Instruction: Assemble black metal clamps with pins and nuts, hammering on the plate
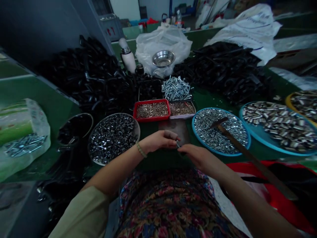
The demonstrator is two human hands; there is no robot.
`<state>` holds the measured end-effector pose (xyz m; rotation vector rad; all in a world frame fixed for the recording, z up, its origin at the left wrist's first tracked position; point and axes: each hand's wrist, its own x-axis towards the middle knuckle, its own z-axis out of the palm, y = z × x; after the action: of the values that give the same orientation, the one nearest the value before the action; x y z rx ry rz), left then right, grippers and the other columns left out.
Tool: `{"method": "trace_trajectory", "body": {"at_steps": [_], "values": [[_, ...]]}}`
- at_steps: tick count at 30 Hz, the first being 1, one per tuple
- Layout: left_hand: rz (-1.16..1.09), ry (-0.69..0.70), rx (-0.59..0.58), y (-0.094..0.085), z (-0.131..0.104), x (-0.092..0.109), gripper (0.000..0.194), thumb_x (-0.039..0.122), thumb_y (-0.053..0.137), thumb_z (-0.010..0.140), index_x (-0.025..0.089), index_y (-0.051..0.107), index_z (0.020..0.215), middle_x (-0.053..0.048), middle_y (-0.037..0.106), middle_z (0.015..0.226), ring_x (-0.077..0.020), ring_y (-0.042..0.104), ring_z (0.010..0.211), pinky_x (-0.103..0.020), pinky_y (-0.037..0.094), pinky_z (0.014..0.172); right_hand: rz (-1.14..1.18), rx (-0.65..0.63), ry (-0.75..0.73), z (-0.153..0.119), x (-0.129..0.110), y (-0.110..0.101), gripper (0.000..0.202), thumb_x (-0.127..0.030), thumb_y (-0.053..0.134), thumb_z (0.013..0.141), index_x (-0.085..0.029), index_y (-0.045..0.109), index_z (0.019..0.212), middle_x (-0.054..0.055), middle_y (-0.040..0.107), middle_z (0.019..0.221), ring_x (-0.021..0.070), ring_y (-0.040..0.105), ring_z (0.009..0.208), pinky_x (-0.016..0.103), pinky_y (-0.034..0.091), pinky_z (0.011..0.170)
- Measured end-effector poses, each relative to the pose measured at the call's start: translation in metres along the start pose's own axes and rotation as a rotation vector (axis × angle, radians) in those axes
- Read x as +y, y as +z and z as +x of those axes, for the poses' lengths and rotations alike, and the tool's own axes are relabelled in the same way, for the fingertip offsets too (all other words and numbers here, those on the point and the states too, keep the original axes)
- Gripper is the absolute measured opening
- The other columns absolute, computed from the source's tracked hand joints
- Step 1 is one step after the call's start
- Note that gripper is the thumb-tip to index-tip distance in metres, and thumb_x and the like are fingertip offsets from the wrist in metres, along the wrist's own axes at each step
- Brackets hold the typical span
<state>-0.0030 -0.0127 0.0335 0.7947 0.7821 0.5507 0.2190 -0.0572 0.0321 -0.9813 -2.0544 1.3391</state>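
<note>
My left hand (164,140), with a beaded bracelet at the wrist, is closed in a pinch on a small silvery metal piece (178,144). My right hand (195,154) meets it from the other side, its fingers curled together at the piece's near end. Something dark shows under the right fingertips, too small to name. Just behind both hands lies a flat metal plate (182,130) on the green table. Nearest beyond it are a red tray (151,119) of small coppery pins and a pale tray (182,116) of similar small parts.
A blue-rimmed basin (220,152) of small silvery parts stands at right, with a hammer (237,147) lying across it. Metal sleeves fill another blue basin (274,143). At left is a bowl (137,132) of dark shiny rings. Silvery bolts (176,88) and black part piles (228,71) lie behind.
</note>
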Motion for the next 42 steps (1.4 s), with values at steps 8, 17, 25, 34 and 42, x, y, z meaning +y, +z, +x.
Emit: {"method": "trace_trajectory", "body": {"at_steps": [8, 17, 25, 34, 42], "values": [[0.817, 0.854, 0.201, 0.009, -0.037, 0.016, 0.015, 0.015, 0.055, 0.085, 0.017, 0.069, 0.081, -0.008, 0.063, 0.110, -0.0150, 0.060, 0.100, -0.030, 0.049, 0.090, 1.268, 0.182, 0.241, 0.025, -0.001, 0.036, 0.030, -0.032, 0.079, 0.069, -0.031, 0.063, 0.094, -0.006, 0.060, 0.069, 0.0029, 0.051, 0.048, 0.011, 0.046, 0.048], [0.956, 0.645, 0.177, 0.003, -0.052, 0.026, 0.030, 0.004, 0.044, 0.085, 0.018, 0.071, 0.085, -0.008, 0.054, 0.130, -0.0198, 0.050, 0.122, -0.038, 0.038, 0.107, 1.039, 0.187, 0.246, 0.030, 0.002, 0.032, 0.026, -0.034, 0.080, 0.069, -0.025, 0.066, 0.087, 0.000, 0.067, 0.072, 0.0107, 0.062, 0.059, 0.021, 0.052, 0.056], [0.547, 0.438, -0.001, 0.011, -0.055, 0.043, 0.041, 0.032, 0.051, 0.091, 0.022, 0.052, 0.131, -0.009, 0.067, 0.107, -0.0203, 0.062, 0.105, -0.039, 0.043, 0.100, 0.854, 0.260, 0.132, 0.032, 0.012, 0.031, 0.023, -0.037, 0.075, 0.075, -0.024, 0.065, 0.092, 0.001, 0.069, 0.077, 0.0132, 0.065, 0.064, 0.026, 0.054, 0.062], [0.524, 0.619, 1.479, -0.157, -0.053, 0.152, 0.042, 0.016, 0.064, 0.080, 0.012, 0.046, 0.117, -0.011, 0.057, 0.115, -0.0230, 0.050, 0.117, -0.037, 0.040, 0.097, 0.827, 0.367, 0.228, 0.028, 0.028, 0.025, 0.028, -0.039, 0.075, 0.074, -0.025, 0.063, 0.096, 0.004, 0.070, 0.085, 0.0165, 0.068, 0.074, 0.031, 0.057, 0.070], [0.493, 0.657, 1.707, -0.217, -0.076, 0.191, 0.024, 0.002, 0.057, 0.078, 0.015, 0.042, 0.091, 0.000, 0.054, 0.113, -0.0177, 0.042, 0.121, -0.041, 0.028, 0.109, 0.785, 0.447, 0.221, 0.022, 0.019, 0.017, 0.029, -0.041, 0.074, 0.076, -0.025, 0.062, 0.097, 0.002, 0.071, 0.085, 0.0162, 0.069, 0.071, 0.032, 0.057, 0.070]]}}
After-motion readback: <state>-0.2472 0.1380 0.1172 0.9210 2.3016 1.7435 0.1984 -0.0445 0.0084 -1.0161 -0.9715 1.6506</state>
